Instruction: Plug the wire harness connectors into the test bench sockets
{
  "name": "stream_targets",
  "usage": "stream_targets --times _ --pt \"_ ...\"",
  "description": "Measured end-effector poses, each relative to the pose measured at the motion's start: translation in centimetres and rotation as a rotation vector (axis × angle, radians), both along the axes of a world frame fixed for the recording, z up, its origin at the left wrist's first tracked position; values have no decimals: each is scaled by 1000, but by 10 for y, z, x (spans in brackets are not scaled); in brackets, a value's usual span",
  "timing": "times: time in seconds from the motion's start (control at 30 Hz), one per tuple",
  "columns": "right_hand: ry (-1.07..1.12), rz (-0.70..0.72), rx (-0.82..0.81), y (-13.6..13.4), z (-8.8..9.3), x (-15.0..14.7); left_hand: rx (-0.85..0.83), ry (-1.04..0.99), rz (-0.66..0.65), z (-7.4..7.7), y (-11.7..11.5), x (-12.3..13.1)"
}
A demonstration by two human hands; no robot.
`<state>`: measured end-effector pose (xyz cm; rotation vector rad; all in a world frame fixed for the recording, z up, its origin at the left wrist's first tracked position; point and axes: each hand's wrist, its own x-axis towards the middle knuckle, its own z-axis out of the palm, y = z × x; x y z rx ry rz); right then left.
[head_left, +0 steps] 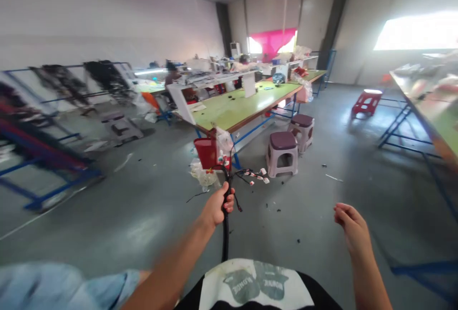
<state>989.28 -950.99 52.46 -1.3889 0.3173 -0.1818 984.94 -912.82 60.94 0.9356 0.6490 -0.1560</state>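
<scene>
My left hand (219,203) is closed around the thick black trunk of a wiring harness (225,238), held upright in front of me. Above the fist, thinner branches fan out, several ending in white connectors (264,176). The lower end of the trunk runs down out of sight behind my shirt (250,284). My right hand (352,224) hangs in the air to the right, apart from the harness. Its fingers are curled and pressed together, with nothing visible in them.
A long green-topped table (229,112) with a raised shelf stands ahead, a red bin (205,152) at its near leg. Stools (282,155) stand beside it. Blue racks (64,200) are left, another table (425,105) right. A person (171,74) sits behind the table.
</scene>
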Motion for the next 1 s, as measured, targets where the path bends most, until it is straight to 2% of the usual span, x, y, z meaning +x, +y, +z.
stream_targets --times 0.17,0.3,0.4,0.53,0.63,0.73,0.87,0.93,1.0 --pt "-11 -107 -77 -84 4 -24 20 35 -110 -12 -74 18" --pt "27 -195 -36 -122 7 -57 222 104 -245 -16 -141 30" --pt "70 -228 11 -123 -2 -103 302 12 -455 -19 -181 25" --pt "169 -289 24 -102 -22 -178 263 -66 -743 -25 -216 18" --pt "233 -360 42 -89 -37 -232 161 -32 -885 -30 -237 18" --pt "292 -496 64 -86 -51 -281 -24 27 -1022 -35 -262 21" --pt "327 -641 101 -99 -65 -335 -201 43 -1150 -38 -314 15" --pt "326 -661 104 -114 -69 -356 -144 -19 -1243 -38 -350 -2" --pt "333 -688 76 -137 -71 -375 3 -116 -1327 -36 -391 -28"
